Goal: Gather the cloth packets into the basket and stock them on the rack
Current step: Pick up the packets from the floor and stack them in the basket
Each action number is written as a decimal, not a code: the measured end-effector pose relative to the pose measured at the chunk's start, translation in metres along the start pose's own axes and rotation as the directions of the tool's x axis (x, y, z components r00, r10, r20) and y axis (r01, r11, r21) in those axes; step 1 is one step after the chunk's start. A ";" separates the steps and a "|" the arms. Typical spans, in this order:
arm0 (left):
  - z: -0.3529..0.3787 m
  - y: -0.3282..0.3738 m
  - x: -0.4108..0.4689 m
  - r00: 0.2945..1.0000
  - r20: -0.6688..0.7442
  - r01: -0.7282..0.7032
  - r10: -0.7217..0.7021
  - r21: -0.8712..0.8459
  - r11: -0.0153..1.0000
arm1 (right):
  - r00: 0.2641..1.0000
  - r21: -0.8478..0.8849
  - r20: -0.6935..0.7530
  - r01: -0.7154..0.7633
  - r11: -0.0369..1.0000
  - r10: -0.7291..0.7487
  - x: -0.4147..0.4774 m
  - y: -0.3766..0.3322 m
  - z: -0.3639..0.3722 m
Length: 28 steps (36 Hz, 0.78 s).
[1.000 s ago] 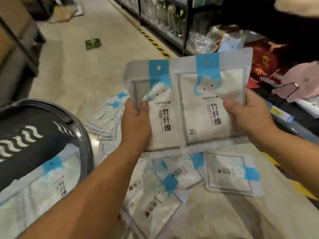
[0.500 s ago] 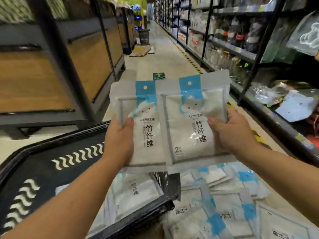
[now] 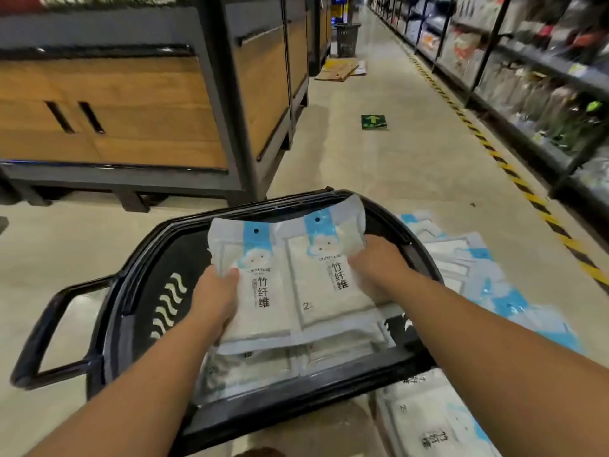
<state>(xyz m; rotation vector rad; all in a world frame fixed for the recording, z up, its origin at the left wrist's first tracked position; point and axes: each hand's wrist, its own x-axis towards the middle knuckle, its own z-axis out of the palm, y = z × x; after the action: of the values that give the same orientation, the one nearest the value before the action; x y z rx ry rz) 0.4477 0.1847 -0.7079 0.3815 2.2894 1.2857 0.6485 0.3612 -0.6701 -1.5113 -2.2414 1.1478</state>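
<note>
While holding two cloth packets [image 3: 296, 282] just over the basket [image 3: 141, 258], gripping one in the left hand [image 3: 216, 301], one in the right hand [image 3: 375, 262]: probably best keeping them flat, lining up with the stack [image 3: 257, 367] inside, releasing both together tbh.

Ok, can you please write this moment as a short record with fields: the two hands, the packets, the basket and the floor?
left hand: grips the left edge of the held packets
right hand: grips their right edge
held packets: two side by side, printed face up, over the basket
basket: black, on the floor, more packets lying inside
floor packets: scattered to the right of the basket
</note>
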 end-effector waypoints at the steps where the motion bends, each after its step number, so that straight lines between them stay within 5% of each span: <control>1: 0.000 -0.013 0.009 1.000 0.013 0.028 -0.029 0.031 0.999 | 0.999 -0.054 0.025 -0.019 0.998 0.020 0.005 0.000 0.007; 9: -0.003 -0.043 0.024 0.974 0.113 0.159 -0.197 0.282 0.946 | 0.986 -0.505 0.139 -0.007 0.863 0.090 0.017 0.003 0.049; 18: -0.003 -0.057 0.030 0.973 -0.006 0.194 -0.231 0.567 0.801 | 0.952 -0.699 0.106 -0.133 0.702 0.285 0.033 0.034 0.075; 20: 0.002 -0.058 0.028 0.982 0.029 0.123 -0.187 0.656 0.744 | 0.958 -0.701 0.083 -0.141 0.699 0.276 0.033 0.036 0.078; 23: 0.010 -0.058 0.028 0.956 0.258 -0.133 -0.140 0.806 0.576 | 0.976 -0.753 0.175 0.048 0.656 0.130 0.034 0.030 0.082; 26: 0.015 -0.069 0.033 0.815 0.532 -0.341 -0.229 0.761 0.552 | 0.885 -0.729 0.435 0.239 0.641 0.165 0.036 0.028 0.093; 28: 0.016 -0.079 0.033 0.753 0.578 -0.361 -0.315 0.763 0.536 | 0.800 -0.715 0.552 0.310 0.626 0.235 0.035 0.032 0.099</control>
<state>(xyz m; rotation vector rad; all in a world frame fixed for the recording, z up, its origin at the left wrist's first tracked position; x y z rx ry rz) 0.4278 0.1701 -0.7918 1.0193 2.0395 -0.1784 0.6007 0.3488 -0.7679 -1.4085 -3.5636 0.6679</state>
